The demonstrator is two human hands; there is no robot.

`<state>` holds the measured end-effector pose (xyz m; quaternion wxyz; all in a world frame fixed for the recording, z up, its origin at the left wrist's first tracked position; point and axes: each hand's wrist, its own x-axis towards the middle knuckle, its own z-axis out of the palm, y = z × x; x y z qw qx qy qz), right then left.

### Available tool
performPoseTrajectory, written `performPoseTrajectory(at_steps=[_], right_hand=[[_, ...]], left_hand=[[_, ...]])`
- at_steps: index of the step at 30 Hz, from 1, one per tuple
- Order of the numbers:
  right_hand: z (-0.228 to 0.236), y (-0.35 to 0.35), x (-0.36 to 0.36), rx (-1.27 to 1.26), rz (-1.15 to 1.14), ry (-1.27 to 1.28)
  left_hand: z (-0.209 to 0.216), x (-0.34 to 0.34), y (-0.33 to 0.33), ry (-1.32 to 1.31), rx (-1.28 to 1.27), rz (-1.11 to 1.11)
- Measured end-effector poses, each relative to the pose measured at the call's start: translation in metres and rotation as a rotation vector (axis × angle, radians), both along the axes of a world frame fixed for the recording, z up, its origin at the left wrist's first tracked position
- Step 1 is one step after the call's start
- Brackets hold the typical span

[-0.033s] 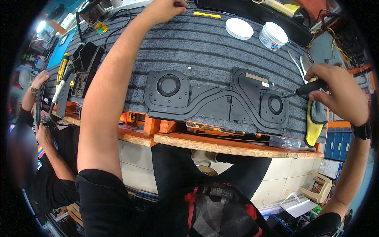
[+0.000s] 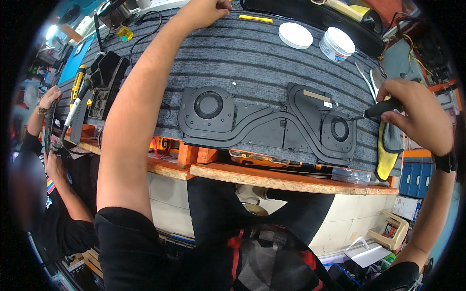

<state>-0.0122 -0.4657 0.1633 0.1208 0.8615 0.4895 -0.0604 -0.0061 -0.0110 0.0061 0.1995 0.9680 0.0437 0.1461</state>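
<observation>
A black laptop cooling assembly (image 2: pixel 259 127) with two round fans and curved heat pipes lies along the near side of a grey ribbed mat (image 2: pixel 242 63). My right hand (image 2: pixel 412 109) grips the black handle of a screwdriver (image 2: pixel 382 107). Its tip points left and reaches the upper right edge of the right-hand fan (image 2: pixel 340 129); whether it sits in a screw is too small to tell. Far across the mat, my left hand (image 2: pixel 206 12) has its fingers curled together; what they hold, if anything, does not show. A yellow strip-shaped tool (image 2: pixel 256 18) lies right of it.
A white lid (image 2: pixel 295 35) and an opened white tub (image 2: pixel 337 43) stand at the back right. A yellow-grey glove (image 2: pixel 388 145) hangs over the right edge. To the left lie a yellow screwdriver (image 2: pixel 77 82) and a black plastic part (image 2: pixel 104 85). Another person's hand (image 2: pixel 50 97) holds a dark panel.
</observation>
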Motion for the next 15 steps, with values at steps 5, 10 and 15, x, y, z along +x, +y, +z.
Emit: performPoseTrajectory(at_steps=[5, 10, 15], right_hand=[[0.001, -0.004, 0.003, 0.007, 0.086, -0.018], [0.000, -0.003, 0.006, 0.009, 0.016, 0.058], [0.030, -0.006, 0.002, 0.110, 0.188, 0.079]], left_hand=[[-0.016, 0.019, 0.020, -0.099, 0.136, -0.039], [-0.017, 0.015, 0.012, -0.060, 0.130, 0.009], [-0.009, 0.013, 0.001, -0.044, 0.238, 0.038]])
